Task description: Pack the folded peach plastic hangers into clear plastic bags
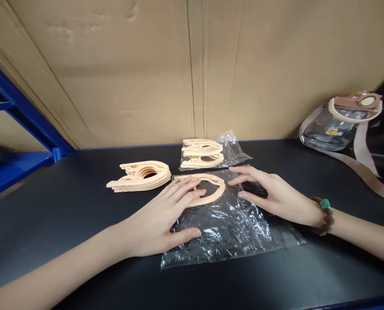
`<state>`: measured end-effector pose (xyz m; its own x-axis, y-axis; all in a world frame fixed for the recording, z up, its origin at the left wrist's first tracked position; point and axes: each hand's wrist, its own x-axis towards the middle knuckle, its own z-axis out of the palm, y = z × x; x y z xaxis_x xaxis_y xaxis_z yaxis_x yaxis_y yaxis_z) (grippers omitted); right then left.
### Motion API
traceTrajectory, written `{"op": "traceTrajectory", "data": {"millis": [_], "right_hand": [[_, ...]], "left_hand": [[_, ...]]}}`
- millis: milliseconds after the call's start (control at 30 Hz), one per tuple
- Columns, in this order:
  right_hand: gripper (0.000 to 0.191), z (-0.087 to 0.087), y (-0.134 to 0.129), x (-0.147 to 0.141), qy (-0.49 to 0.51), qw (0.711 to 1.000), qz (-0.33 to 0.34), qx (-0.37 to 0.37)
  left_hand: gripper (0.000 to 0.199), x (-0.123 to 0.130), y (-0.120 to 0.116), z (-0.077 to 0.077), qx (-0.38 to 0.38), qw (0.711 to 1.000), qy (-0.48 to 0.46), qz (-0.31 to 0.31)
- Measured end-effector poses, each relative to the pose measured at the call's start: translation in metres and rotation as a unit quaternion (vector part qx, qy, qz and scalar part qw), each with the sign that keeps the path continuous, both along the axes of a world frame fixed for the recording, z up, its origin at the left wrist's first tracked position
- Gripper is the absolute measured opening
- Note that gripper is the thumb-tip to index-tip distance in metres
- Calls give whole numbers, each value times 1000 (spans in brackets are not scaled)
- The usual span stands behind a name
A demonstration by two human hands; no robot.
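A clear plastic bag [224, 232] lies flat on the black table, with a cream folding hanger [219, 191] at its far end. Across the left part of that hanger rests my left hand [169, 211], its fingers extended and its thumb on the plastic. My right hand [272, 193] is at the bag's right edge, fingers apart, with nothing in its grasp. Left of the bag sits a stack of cream hangers [143, 176]. Behind it, another clear bag [232, 150] holds more cream hangers [201, 153].
A clear bottle [337, 125] with a brown lid and a pale strap stands at the back right. Cardboard [130, 77] rises behind the black table [82, 185]. A blue metal frame [26, 112] is on the left.
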<state>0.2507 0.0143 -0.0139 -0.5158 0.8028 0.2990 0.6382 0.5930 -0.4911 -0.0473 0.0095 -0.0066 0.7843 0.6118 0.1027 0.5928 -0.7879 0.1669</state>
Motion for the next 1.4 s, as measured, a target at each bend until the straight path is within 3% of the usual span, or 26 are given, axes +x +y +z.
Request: {"op": "traceTrajectory", "data": {"millis": [233,533,733,1067,1167,1400], "right_hand": [[59,-4,1,3,-44,997,57,12],[53,3,-1,1,24,998,52,-22],[45,5,-4,0,63,990,123,-42],[50,4,-4,2,86,972,196,-97],[48,5,-4,2,81,977,178,-83],[34,6,-2,2,86,993,62,-47]], "left_hand": [[58,0,4,0,27,997,-29,63],[53,2,4,7,32,997,-46,61],[62,1,1,1,78,995,-23,58],[56,6,2,2,32,995,-40,91],[55,6,1,6,36,995,-39,90],[57,3,0,5,37,997,-27,63]]}}
